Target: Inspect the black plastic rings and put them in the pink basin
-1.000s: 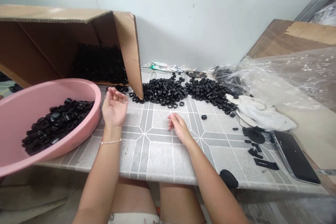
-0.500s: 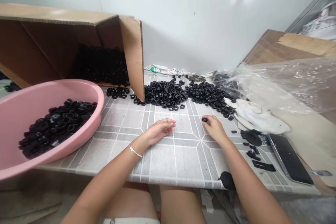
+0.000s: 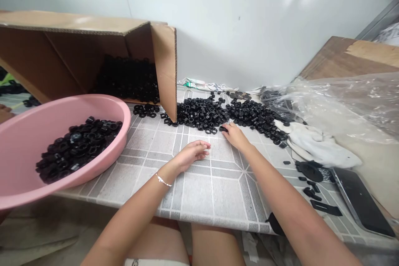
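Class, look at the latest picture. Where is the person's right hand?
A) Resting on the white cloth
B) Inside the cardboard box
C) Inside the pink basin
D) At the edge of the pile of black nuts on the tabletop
D: the right hand reaches across the tabletop, its fingertips at the edge of the pile of black nuts.

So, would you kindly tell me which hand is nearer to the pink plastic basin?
Left: the left hand lies right of the pink basin; the right hand is farther right, at the black hex nuts.
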### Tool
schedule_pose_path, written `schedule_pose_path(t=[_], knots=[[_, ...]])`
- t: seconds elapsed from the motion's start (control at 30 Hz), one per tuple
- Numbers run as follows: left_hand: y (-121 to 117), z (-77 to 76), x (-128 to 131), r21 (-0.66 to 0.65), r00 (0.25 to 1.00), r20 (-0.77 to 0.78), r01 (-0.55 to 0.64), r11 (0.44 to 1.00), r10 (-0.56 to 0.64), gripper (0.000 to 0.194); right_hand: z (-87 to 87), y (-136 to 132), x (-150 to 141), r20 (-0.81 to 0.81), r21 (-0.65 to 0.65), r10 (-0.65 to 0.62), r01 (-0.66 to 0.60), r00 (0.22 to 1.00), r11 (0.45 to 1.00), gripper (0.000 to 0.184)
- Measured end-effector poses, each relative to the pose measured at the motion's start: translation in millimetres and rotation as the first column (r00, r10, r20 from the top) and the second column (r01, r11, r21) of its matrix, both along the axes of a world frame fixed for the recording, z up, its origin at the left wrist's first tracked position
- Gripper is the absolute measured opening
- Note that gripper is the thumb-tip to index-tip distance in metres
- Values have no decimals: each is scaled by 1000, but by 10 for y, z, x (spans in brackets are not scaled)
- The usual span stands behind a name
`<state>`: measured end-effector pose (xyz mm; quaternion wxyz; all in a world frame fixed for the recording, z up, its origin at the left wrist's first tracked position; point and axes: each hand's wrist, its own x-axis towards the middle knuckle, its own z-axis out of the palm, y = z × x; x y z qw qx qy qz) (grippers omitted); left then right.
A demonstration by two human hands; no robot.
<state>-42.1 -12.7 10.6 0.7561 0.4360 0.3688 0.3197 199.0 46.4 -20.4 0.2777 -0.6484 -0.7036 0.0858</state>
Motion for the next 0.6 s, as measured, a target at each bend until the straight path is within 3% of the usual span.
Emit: schedule_pose_path(t=[0.07, 0.13, 0.2, 0.27, 0.33, 0.4, 0.47, 0.53, 0.6], knots=[[8, -13, -6, 22, 1000, -12, -1, 1000, 2, 18, -24, 11, -40, 79, -18, -38, 40, 996, 999, 31], [14, -34, 1, 51, 999, -41, 17, 999, -15, 18, -24, -1, -68, 55, -11, -79, 80, 995, 997, 30], [17, -65, 24, 109, 995, -99, 38, 993, -27, 16, 7, -42, -107, -77, 4, -120, 121, 990, 993, 25], [20, -104, 54, 251, 982, -187, 21, 968, 27, 16, 63, -126, -181, -316, -47, -146, 139, 937, 989, 19], [26, -139, 76, 463, 954, -250, -35, 885, 168, 25, 125, -263, -298, -614, -158, -137, 49, 777, 986, 21], [33, -156, 79, 657, 922, -235, -83, 749, 309, 37, 174, -437, -443, -857, -200, -104, -139, 505, 970, 29], [36, -152, 71, 761, 918, -188, -88, 643, 349, 44, 199, -607, -581, -957, -178, -98, -282, 274, 943, 33], [33, -136, 65, 782, 938, -166, -62, 621, 303, 43, 204, -730, -683, -978, -179, -123, -385, 167, 905, 33], [29, -124, 72, 746, 955, -164, -45, 664, 248, 38, 198, -786, -738, -980, -190, -139, -448, 143, 874, 32]])
